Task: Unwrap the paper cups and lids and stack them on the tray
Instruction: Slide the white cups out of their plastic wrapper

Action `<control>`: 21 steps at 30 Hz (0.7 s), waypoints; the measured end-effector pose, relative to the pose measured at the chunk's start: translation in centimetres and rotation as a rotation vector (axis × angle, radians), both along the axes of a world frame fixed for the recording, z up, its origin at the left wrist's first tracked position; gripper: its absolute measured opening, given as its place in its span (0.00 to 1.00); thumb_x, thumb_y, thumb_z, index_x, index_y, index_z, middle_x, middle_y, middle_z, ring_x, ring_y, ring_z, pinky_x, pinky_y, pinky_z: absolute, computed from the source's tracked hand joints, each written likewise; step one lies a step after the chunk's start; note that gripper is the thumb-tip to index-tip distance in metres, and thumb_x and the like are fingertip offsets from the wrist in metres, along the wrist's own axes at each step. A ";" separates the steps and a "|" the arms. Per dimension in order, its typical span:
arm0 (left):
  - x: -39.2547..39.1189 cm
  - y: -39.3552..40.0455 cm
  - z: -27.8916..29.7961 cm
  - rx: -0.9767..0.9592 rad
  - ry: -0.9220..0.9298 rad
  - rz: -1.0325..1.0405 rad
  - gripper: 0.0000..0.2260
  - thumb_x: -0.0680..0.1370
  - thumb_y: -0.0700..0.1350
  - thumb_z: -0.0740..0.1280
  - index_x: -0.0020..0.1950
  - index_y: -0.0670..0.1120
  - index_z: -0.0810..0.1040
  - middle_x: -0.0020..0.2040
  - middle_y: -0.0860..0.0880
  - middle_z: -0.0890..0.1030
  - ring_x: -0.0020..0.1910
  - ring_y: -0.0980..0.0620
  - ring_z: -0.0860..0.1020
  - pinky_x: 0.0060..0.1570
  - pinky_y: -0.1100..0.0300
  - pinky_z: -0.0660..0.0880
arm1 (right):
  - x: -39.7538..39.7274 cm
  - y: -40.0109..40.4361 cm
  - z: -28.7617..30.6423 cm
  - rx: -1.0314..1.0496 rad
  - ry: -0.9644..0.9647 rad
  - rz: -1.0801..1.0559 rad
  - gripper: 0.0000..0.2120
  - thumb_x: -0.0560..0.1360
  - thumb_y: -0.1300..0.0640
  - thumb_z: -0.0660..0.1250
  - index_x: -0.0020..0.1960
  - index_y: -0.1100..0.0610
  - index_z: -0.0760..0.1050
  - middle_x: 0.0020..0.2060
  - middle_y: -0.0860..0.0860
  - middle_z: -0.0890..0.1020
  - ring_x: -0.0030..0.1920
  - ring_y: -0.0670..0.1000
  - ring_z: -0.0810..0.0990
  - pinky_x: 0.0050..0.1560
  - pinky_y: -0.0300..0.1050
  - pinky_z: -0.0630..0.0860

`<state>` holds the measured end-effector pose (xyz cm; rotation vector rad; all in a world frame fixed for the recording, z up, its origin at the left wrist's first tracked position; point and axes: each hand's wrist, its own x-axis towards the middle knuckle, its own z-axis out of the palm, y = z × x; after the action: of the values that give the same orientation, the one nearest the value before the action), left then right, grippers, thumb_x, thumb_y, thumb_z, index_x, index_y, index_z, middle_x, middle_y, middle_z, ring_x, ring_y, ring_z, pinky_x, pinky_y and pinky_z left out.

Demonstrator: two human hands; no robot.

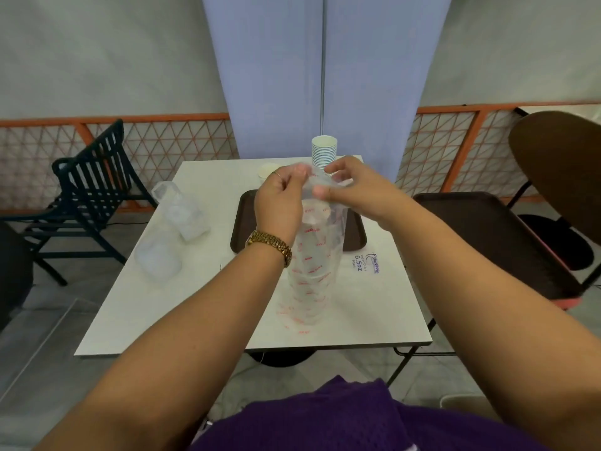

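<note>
A tall clear plastic sleeve with red print [312,268] stands upright on the white table [136,307], holding a stack of lids or cups I cannot tell apart. My left hand [279,203] pinches the sleeve's top edge on the left; my right hand [348,183] pinches the same top edge on the right. Behind my hands lies a dark brown tray [242,222], mostly hidden. A stack of white paper cups with blue stripes [323,153] rises at the tray's far end. A single pale cup or lid [268,170] shows beside it.
Two clear wrapped packs [183,211] [157,258] lie on the table's left side. An empty printed cup wrapper [366,263] lies flat right of the sleeve. A dark slatted chair [87,190] stands left, a brown chair [507,242] right.
</note>
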<state>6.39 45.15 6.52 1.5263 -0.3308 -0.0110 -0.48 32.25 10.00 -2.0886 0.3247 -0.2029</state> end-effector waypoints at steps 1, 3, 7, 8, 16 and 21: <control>0.0 -0.1 0.1 -0.011 0.008 -0.015 0.08 0.79 0.48 0.66 0.46 0.51 0.85 0.46 0.55 0.84 0.50 0.56 0.81 0.54 0.55 0.79 | -0.1 0.3 -0.2 -0.014 0.074 0.090 0.33 0.69 0.46 0.77 0.69 0.49 0.68 0.61 0.46 0.74 0.58 0.46 0.74 0.59 0.44 0.73; -0.2 0.2 0.1 -0.009 0.005 -0.053 0.07 0.79 0.49 0.66 0.47 0.53 0.84 0.47 0.57 0.84 0.51 0.57 0.81 0.55 0.55 0.78 | 0.3 0.8 -1.0 -0.205 0.149 0.139 0.36 0.66 0.45 0.78 0.70 0.48 0.68 0.63 0.45 0.74 0.61 0.49 0.74 0.61 0.49 0.73; -0.7 2.1 -2.0 0.118 0.021 -0.292 0.24 0.75 0.50 0.72 0.70 0.53 0.69 0.65 0.56 0.75 0.62 0.59 0.74 0.63 0.60 0.73 | 1.6 1.4 -1.5 -0.352 0.047 -0.073 0.11 0.72 0.51 0.72 0.48 0.59 0.80 0.45 0.52 0.82 0.48 0.54 0.80 0.47 0.47 0.75; -0.9 2.5 -3.0 0.198 0.039 -0.333 0.32 0.73 0.51 0.74 0.73 0.55 0.63 0.68 0.55 0.71 0.65 0.58 0.72 0.64 0.59 0.72 | 1.8 1.5 -1.2 -0.367 0.035 -0.079 0.10 0.73 0.52 0.72 0.47 0.59 0.80 0.44 0.52 0.82 0.48 0.54 0.80 0.47 0.47 0.74; -0.8 3.0 -5.9 0.276 0.084 -0.290 0.47 0.60 0.57 0.80 0.73 0.55 0.59 0.67 0.54 0.72 0.66 0.53 0.71 0.67 0.50 0.71 | 2.3 2.7 1.9 -0.403 -0.060 -0.034 0.08 0.76 0.52 0.71 0.49 0.58 0.79 0.41 0.50 0.79 0.42 0.48 0.76 0.40 0.40 0.70; -0.5 3.2 -6.2 0.287 0.092 -0.291 0.52 0.58 0.57 0.81 0.76 0.52 0.58 0.69 0.53 0.71 0.68 0.51 0.70 0.68 0.48 0.70 | 2.2 2.4 3.7 -0.382 -0.143 -0.045 0.10 0.77 0.54 0.69 0.50 0.61 0.79 0.35 0.43 0.77 0.34 0.41 0.74 0.36 0.37 0.73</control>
<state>5.86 48.33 0.28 1.7421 -0.4909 -0.3707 1.75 34.69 13.73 -2.4269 0.2606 -0.4700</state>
